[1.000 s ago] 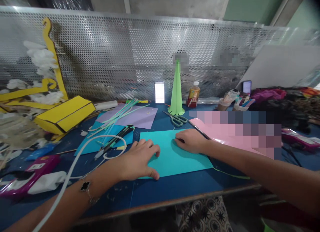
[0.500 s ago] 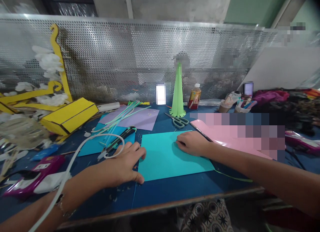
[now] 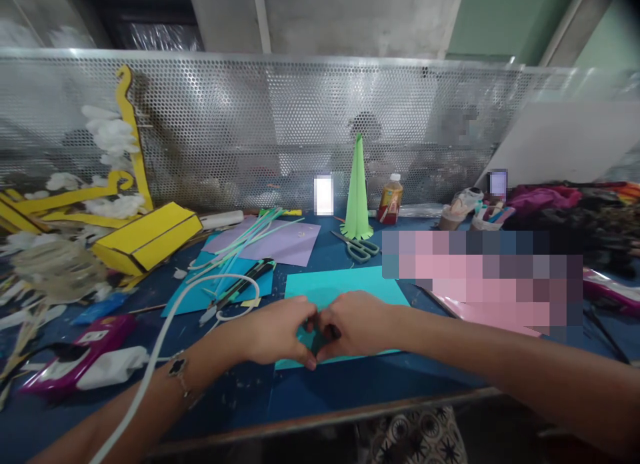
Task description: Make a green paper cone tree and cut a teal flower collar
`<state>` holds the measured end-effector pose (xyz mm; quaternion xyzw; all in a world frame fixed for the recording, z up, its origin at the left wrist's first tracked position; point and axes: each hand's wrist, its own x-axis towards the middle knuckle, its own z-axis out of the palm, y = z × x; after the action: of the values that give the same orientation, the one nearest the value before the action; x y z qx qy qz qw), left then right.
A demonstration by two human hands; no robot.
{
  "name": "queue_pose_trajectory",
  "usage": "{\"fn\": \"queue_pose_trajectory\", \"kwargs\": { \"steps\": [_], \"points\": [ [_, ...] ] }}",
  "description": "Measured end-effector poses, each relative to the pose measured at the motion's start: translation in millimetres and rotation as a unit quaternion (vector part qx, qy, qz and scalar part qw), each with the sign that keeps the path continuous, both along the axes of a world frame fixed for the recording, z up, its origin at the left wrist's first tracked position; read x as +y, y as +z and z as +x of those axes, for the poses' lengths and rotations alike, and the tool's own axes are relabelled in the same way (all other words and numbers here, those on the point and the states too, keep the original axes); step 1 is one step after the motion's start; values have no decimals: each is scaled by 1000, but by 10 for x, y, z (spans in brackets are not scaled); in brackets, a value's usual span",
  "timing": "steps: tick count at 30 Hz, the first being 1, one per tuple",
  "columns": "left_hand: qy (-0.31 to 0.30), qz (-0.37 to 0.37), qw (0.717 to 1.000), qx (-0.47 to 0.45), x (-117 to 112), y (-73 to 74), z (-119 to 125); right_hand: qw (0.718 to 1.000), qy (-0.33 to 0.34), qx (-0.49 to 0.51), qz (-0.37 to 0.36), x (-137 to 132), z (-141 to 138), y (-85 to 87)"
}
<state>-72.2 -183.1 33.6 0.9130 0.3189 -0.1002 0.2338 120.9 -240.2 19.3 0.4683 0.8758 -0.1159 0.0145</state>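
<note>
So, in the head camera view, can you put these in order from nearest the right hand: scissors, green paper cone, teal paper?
1. teal paper: right under the right hand.
2. scissors: straight ahead, on the table.
3. green paper cone: farthest, standing behind the scissors.

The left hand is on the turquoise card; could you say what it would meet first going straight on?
Probably the right hand, whose fingers lie just ahead of the left hand over the turquoise card; depth hides whether they already touch.

Matt teal paper sheet (image 3: 350, 281) mid-frame; shiny perforated metal screen (image 3: 300, 131) along top; glossy pink sheet (image 3: 465, 306) at right; smooth yellow card box (image 3: 147, 239) at left.
</note>
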Motion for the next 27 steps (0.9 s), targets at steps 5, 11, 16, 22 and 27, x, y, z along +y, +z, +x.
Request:
{"fn": "queue_pose_trajectory", "kwargs": {
  "steps": [5, 11, 16, 22, 27],
  "points": [
    [5, 15, 1000, 5, 44, -16, 42, 1000, -8, -23, -3, 24, -41, 69],
    [-1, 31, 999, 19, 29, -5, -22, 998, -29, -39, -34, -44, 48, 190],
    [40, 53, 997, 50, 16, 77, -110, 997, -54, -52, -37, -131, 415, 211],
    [58, 57, 994, 70, 9, 158, -232, 986, -149, -32, -64, -338, 930, 235],
    [52, 51, 995, 63, 14, 144, -319, 973, -219, -19, -76, -547, 1241, 309]
  ]
}}
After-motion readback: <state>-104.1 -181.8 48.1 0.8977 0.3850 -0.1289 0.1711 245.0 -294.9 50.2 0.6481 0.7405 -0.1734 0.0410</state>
